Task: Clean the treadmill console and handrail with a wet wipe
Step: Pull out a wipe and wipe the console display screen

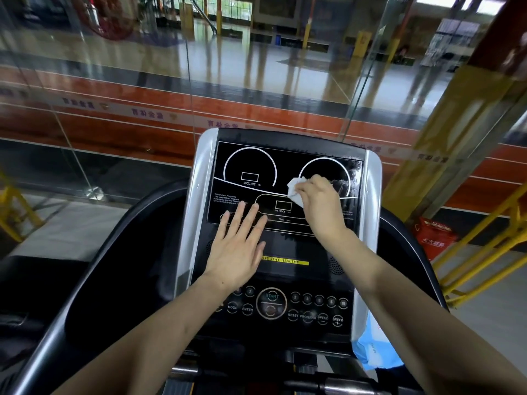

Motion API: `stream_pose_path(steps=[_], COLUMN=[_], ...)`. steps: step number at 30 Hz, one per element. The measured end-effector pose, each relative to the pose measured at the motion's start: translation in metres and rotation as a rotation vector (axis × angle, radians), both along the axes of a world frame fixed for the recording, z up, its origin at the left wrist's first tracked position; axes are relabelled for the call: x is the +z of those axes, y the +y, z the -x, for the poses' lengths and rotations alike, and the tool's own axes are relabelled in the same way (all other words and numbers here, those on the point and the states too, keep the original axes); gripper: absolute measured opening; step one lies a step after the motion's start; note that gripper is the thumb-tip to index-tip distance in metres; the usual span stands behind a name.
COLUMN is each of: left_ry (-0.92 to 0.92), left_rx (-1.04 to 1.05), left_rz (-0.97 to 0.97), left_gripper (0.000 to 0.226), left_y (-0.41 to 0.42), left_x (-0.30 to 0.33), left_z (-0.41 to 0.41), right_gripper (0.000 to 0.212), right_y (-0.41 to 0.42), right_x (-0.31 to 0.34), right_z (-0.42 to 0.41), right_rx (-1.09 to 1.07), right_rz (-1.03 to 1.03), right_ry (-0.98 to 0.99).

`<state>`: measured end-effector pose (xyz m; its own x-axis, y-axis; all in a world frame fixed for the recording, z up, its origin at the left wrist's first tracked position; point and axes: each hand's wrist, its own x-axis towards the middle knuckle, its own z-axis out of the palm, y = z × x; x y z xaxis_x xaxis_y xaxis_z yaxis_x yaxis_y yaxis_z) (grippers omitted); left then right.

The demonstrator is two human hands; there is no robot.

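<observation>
Here, a black treadmill console with grey side rails, tilted up toward the camera. Right hand closed on a crumpled white wipe, pressed against the glossy display panel just below the right-hand dial; only the wipe's left part visible, the rest hidden under the fingers. Streaks and smears on the glass at the panel's upper right corner, just beside that hand. Left hand flat and spread wide, holding nothing, palm on the middle of the console, fingertips reaching the lower edge of the display and covering part of the small print there. Left wrist over the leftmost buttons of the lower row — labels there cut short, the middle ones such as START, MODE and ENTER readable. Yellow strip with lettering partly hidden behind the left thumb.

Blue and white pack at the console's lower right, mostly covered by the right forearm, its print too small to read. Dark curved handrail sweeping down the left side, bare and clear of both hands; the right one largely hidden behind the arm. Left half of the display open — the INCLINE dial uncovered. Glass wall close behind the console's top edge, the hall beyond it blurred. Red bag on the floor to the right, well apart.
</observation>
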<state>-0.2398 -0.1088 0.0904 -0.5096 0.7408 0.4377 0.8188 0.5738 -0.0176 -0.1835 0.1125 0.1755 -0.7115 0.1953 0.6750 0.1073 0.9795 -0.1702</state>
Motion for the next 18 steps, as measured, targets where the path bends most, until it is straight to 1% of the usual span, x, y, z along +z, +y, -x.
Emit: stream_pose_path(steps=[4,7,8,10,12,14,16,18], left_ry=[-0.001,-0.002,-0.003,-0.007,-0.007,-0.009,-0.009,0.0], left_rx=[0.017,0.022,0.022,0.022,0.021,0.019,0.022,0.022], left_rz=[-0.008,-0.01,-0.012,-0.012,-0.014,-0.023,-0.03,-0.035], left_gripper=[0.06,0.059,0.059,0.059,0.059,0.059,0.059,0.058], left_y=[-0.009,-0.015,-0.016,-0.017,-0.017,-0.019,-0.021,-0.024], left_x=[-0.003,-0.005,-0.006,-0.005,-0.004,-0.003,-0.003,-0.004], left_z=[0.009,0.014,0.015,0.016,0.017,0.019,0.021,0.023], right_gripper=[0.017,0.018,0.016,0.014,0.015,0.018,0.015,0.016], right_y=[-0.028,-0.035,-0.034,-0.028,-0.019,-0.021,-0.034,-0.048], right_x=[-0.044,-0.046,-0.038,-0.018,-0.004,-0.007,-0.021,-0.039], right_z=[-0.029,-0.034,-0.029,-0.012,0.006,0.013,0.002,-0.016], right_rx=[0.187,0.256,0.26,0.213,0.093,0.012,0.073,0.179], right_rz=[-0.098,-0.152,-0.168,-0.138,-0.06,-0.003,-0.003,-0.053], right_ry=[-0.08,-0.124,-0.116,-0.065,-0.01,0.009,-0.004,-0.05])
